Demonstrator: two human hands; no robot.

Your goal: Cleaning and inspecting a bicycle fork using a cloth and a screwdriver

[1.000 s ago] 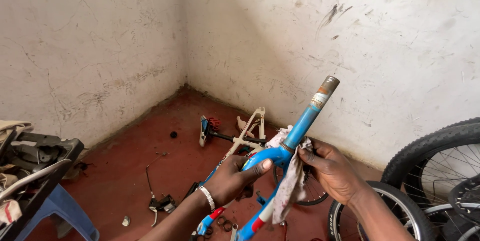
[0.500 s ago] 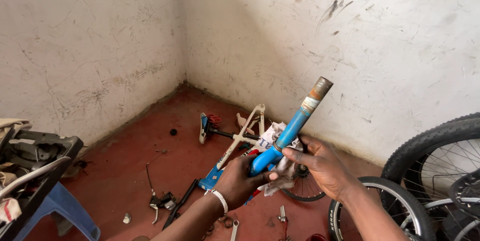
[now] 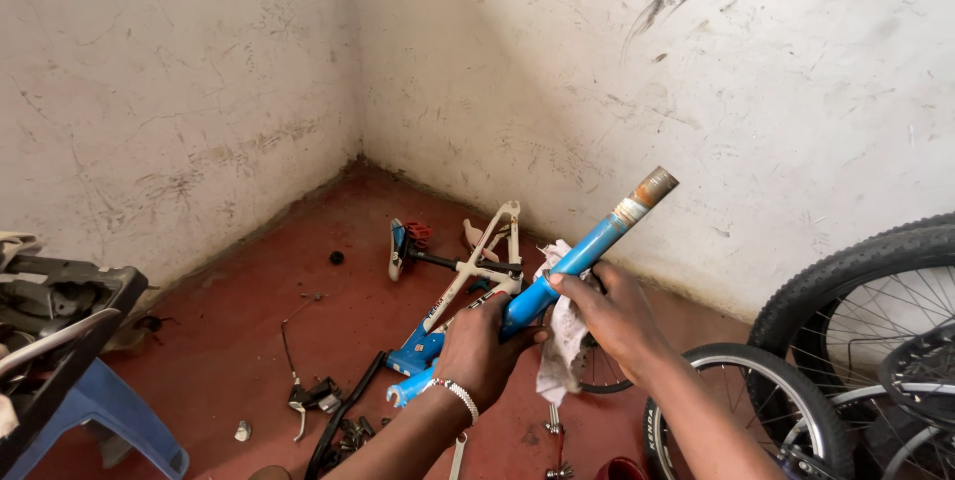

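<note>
Two hands: left hand (image 3: 485, 346) wraps the blue bicycle fork (image 3: 557, 276); right hand (image 3: 609, 316) presses a white rag (image 3: 563, 341) on it.
Fork: tilted above red floor (image 3: 298, 281).
Edges: corner walls (image 3: 477, 52) ahead, wheels (image 3: 856, 341) right, blue stool (image 3: 104, 410) left.
Crate (image 3: 60, 326): contents unclear.

Bicycle fork (image 3: 557, 276) at centre, tube end toward 2 o'clock, left hand (image 3: 487, 351) at its 7 o'clock end, right hand (image 3: 612, 316) with rag (image 3: 562, 341) just at 4 o'clock, bike frame (image 3: 468, 281) on floor behind, wheels (image 3: 856, 341) at 3 o'clock, stool (image 3: 99, 410) at 9 o'clock, brake lever (image 3: 303, 400) between stool and hands.
</note>
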